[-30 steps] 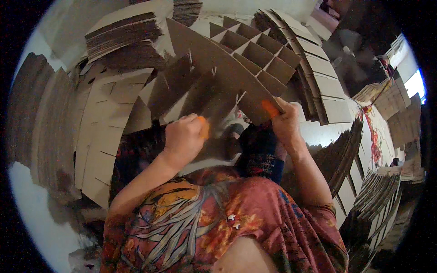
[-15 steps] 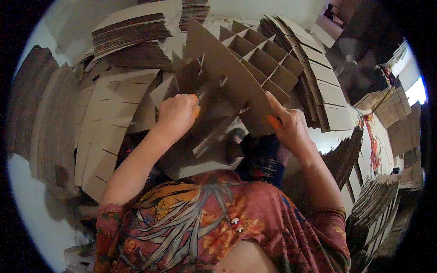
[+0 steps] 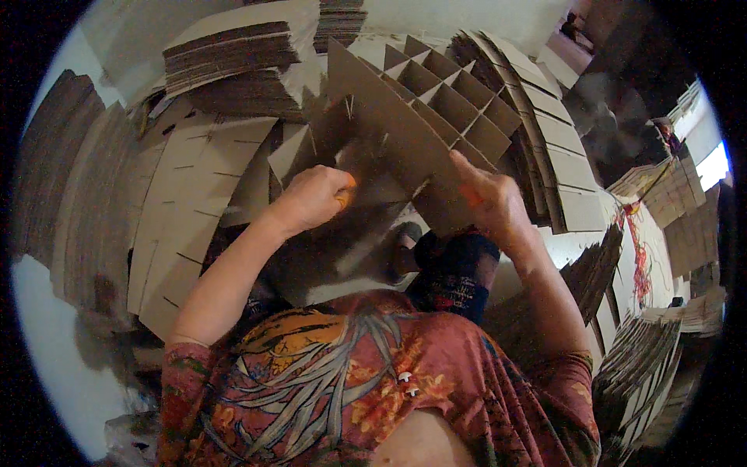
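Observation:
A long cardboard divider strip (image 3: 389, 128) stands tilted across the middle, with narrow cross strips slotted into it. My right hand (image 3: 498, 202) grips its near right end, thumb stretched along the top. On the left, my left hand (image 3: 311, 201) is closed at a blurred cardboard cross strip (image 3: 362, 249); its fingertips are partly hidden. Orange covers show on fingers of both hands. Just behind the long strip lies a cardboard partition grid (image 3: 447, 89) with square cells; whether the two are joined I cannot tell.
Slotted cardboard sheets (image 3: 183, 187) lie at my left, with a taller stack (image 3: 233, 50) behind. Another slotted stack (image 3: 548, 124) leans at the right, near a blurred fan (image 3: 603, 109). Red cords (image 3: 640, 257) hang farther right. More cardboard (image 3: 642, 370) stands at the lower right.
My left hand has moved slightly right, toward the long strip. The cross strips below it have shifted and blurred. My right hand keeps its grip, with a small shift.

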### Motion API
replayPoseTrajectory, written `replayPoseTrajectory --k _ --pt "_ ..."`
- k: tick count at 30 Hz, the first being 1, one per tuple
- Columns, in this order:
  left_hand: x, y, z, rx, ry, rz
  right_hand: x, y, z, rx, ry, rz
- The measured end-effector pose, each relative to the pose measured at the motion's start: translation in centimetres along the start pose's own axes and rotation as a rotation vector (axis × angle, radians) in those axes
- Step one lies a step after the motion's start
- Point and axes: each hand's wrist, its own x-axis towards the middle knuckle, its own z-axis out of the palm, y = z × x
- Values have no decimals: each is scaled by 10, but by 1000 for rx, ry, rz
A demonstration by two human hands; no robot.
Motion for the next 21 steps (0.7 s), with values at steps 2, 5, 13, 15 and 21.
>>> replayPoseTrajectory --k 2,5,13,15,21 --pt "-2 -4 4 74 -32 41 0 -3 7 -5 4 -2" --pt "-6 -13 2 59 34 2 5 5 8 -15 104 -22" --pt "9 -4 -33 111 472 -172 9 2 22 -47 47 -90" --pt "18 -12 -38 178 618 -136 8 8 33 -67 31 -103" --pt "29 -58 -75 421 638 -229 7 21 57 -149 -9 -70"
